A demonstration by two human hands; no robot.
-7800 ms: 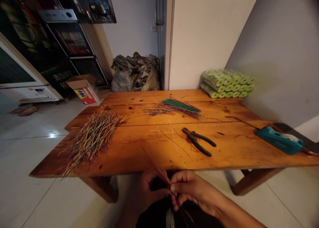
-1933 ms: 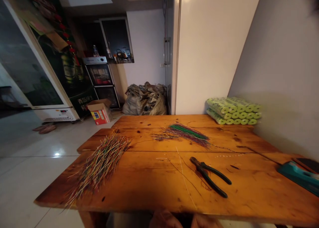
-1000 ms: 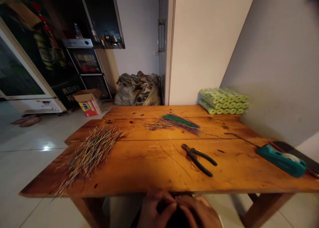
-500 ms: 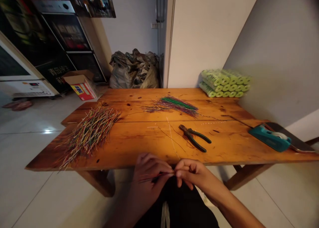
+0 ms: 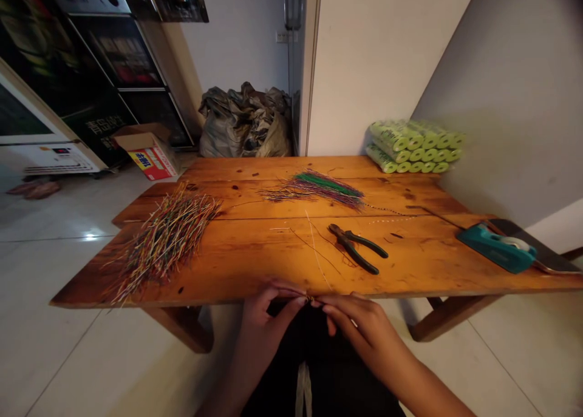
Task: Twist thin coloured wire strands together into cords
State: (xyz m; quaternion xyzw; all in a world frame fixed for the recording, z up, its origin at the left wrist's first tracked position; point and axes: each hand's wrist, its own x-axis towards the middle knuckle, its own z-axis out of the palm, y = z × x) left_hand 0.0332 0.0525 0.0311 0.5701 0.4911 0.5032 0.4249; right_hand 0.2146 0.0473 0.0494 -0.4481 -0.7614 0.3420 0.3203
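Thin wires (image 5: 310, 299) with a small yellowish twist run between my two hands, just in front of the table's near edge. My left hand (image 5: 276, 314) is closed on them, thumb against fingers. From the other side my right hand (image 5: 353, 317) pinches the same wires. Much of the wires' length is hidden by the fingers. Beyond the hands lie green-handled cutting pliers (image 5: 357, 248), jaws pointing away to the left. A few loose wires (image 5: 317, 250) are scattered beside the pliers.
On the wooden table (image 5: 255, 265) lie a heap of coloured wires (image 5: 170, 241) at left and a wire bundle with green (image 5: 325, 187) farther back. A teal tape dispenser (image 5: 494, 247) stands right, green-wrapped rolls (image 5: 414, 147) at the back. A cardboard box (image 5: 152, 156) and bags (image 5: 246, 122) are beyond.
The left hand has turned, and the red wires that stuck out across its palm no longer show. A small twist has come into sight between the fingertips. The view has shifted slightly.
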